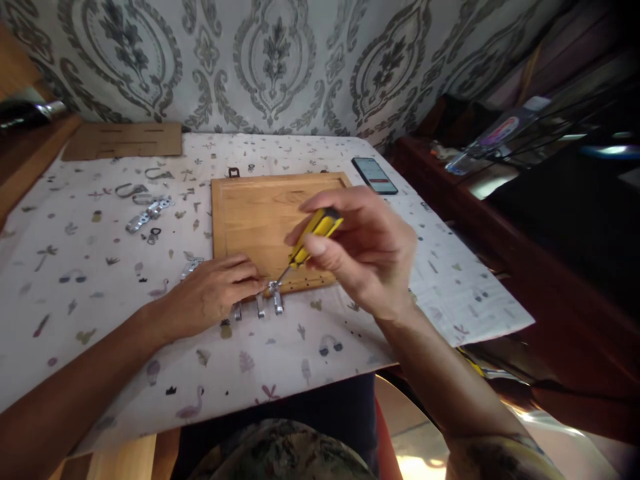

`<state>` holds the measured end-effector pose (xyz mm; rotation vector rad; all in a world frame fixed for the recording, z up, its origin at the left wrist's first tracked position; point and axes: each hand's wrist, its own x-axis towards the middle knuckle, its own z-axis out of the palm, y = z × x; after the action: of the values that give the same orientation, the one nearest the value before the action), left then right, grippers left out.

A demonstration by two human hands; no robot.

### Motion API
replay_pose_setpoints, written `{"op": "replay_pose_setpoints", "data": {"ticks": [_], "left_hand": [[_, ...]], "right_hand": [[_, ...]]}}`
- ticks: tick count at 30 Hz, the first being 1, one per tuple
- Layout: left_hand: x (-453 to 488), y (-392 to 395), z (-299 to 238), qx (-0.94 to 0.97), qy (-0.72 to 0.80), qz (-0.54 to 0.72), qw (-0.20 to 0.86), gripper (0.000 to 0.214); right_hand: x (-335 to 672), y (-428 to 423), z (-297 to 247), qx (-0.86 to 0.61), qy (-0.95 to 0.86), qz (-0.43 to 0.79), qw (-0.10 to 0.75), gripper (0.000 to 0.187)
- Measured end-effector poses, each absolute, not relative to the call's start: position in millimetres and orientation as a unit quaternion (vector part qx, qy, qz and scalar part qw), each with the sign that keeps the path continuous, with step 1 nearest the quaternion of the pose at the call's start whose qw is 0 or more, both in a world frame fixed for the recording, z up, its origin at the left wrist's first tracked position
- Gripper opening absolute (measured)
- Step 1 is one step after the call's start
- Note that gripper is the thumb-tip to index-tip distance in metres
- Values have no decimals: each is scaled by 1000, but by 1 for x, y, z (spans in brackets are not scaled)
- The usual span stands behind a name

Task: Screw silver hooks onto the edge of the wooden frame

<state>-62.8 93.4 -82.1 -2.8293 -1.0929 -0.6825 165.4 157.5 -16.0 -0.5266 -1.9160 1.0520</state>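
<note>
A wooden board (260, 213) lies flat on a table covered with patterned paper (80, 280). Several metal hooks (277, 300) hang off the board's near edge. My right hand (365, 250) is closed around a yellow-handled screwdriver (313, 239), whose tip meets the rightmost hook at the board's edge. My left hand (215, 293) rests on the near left part of the board, fingers pressed down beside the hooks, holding the board and hook steady.
Loose metal brackets and hooks (147, 213) lie on the paper at the left. A cardboard sheet (123, 140) sits at the back left. A phone (374, 175) lies right of the board. A dark wooden bench (500, 220) with clutter stands on the right.
</note>
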Motion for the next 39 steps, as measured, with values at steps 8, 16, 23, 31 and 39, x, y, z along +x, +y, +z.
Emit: {"op": "replay_pose_setpoints", "data": {"ticks": [8, 16, 23, 31, 39], "left_hand": [[-60, 93, -79, -901, -360, -241, -27, 31], [-61, 92, -79, -898, -367, -239, -32, 32], [-62, 92, -78, -898, -366, -238, -52, 29], [-62, 92, -77, -898, -367, -238, -58, 33], [-61, 92, -77, -896, -372, -234, -67, 30]], "right_hand": [[183, 165, -40, -322, -830, 388, 237, 20], [172, 163, -57, -346, -877, 323, 90, 12], [168, 164, -58, -341, -896, 279, 49, 16], [168, 161, -60, -326, -907, 261, 51, 20], [175, 152, -69, -333, -928, 148, 78, 33]]}}
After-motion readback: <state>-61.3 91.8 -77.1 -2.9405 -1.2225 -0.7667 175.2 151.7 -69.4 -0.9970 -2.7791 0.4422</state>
